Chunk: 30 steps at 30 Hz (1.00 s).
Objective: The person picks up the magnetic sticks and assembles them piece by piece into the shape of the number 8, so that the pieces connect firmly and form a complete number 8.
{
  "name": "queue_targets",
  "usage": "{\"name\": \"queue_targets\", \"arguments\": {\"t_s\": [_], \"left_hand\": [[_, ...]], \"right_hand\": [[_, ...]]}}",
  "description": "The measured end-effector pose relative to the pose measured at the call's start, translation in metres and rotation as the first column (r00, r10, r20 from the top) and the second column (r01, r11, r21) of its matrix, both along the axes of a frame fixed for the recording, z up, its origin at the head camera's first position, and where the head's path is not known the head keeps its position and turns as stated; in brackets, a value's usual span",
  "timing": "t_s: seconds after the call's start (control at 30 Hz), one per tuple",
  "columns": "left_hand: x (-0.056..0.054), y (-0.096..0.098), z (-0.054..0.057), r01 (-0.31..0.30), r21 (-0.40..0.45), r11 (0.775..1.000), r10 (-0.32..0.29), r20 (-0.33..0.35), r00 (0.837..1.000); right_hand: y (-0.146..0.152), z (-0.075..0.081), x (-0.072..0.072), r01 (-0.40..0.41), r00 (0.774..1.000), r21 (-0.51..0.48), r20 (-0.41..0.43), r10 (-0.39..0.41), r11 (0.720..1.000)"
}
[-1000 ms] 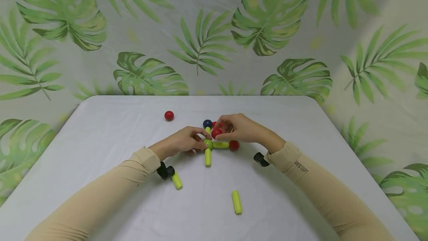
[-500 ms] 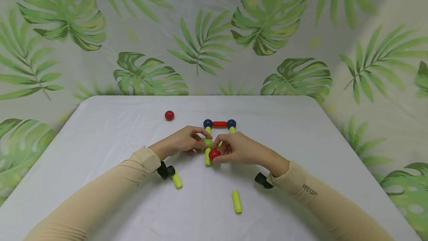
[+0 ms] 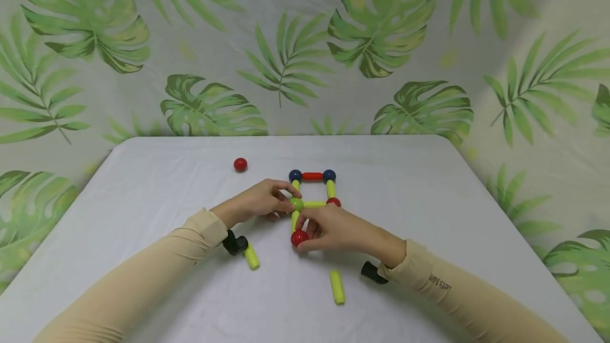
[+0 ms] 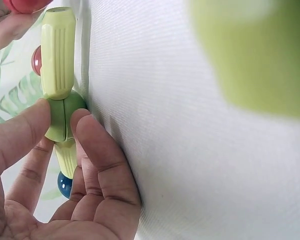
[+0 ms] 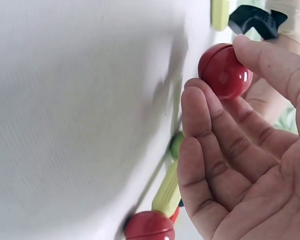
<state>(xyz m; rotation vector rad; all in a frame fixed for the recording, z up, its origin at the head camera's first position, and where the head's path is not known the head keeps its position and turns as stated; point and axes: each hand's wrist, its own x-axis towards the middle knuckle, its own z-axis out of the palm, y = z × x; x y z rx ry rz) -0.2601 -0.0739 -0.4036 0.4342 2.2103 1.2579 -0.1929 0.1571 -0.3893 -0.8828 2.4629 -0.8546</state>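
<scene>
My left hand [image 3: 264,198] pinches a green ball [image 4: 57,120] between thumb and fingers. From that ball a ribbed yellow-green rod [image 4: 58,52] points toward me. My right hand [image 3: 335,231] holds a glossy red ball [image 5: 225,71] by the fingertips, right at the near end of this rod; a small gap shows between them in the left wrist view. Beyond, yellow-green rods, a red rod [image 3: 312,176], two dark blue balls [image 3: 329,175] and a second red ball [image 5: 150,227] form a square with the green ball. My right hand partly covers that second red ball in the head view.
A loose red ball [image 3: 240,164] lies at the back left of the white table [image 3: 181,290]. One loose yellow-green rod [image 3: 337,287] rests near the front, another rod [image 3: 252,256] beside the left wrist's black camera [image 3: 234,242]. A leaf-patterned cloth hangs behind.
My right hand has carried the red ball from over the square toward me, to the near rod's end. The square is uncovered. My left hand has stayed on the green ball.
</scene>
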Motion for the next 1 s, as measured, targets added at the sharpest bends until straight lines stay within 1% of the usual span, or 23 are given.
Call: {"name": "queue_targets", "arguments": {"t_s": [0.23,0.43,0.77,1.0], "left_hand": [[-0.0009,0.0003,-0.0008,0.005,-0.005,1.000,-0.005,-0.003,1.000],[-0.0007,0.0011,-0.0003,0.009,-0.001,1.000,-0.009,-0.004,1.000],[-0.0019,0.0003,-0.0033,0.007,0.016,1.000,-0.007,0.002,1.000],[-0.0011,0.0000,-0.0024,0.007,0.014,1.000,-0.007,0.001,1.000]], "right_hand": [[-0.0025,-0.0013,0.0007,-0.027,0.999,-0.020,-0.020,0.027,0.999],[-0.0047,-0.0023,0.0001,-0.020,0.999,-0.005,-0.038,0.020,1.000],[-0.0086,-0.0029,0.0005,-0.018,0.998,0.008,-0.053,0.019,1.000],[-0.0102,-0.0044,0.0002,-0.024,0.999,0.020,-0.047,0.025,1.000]]}}
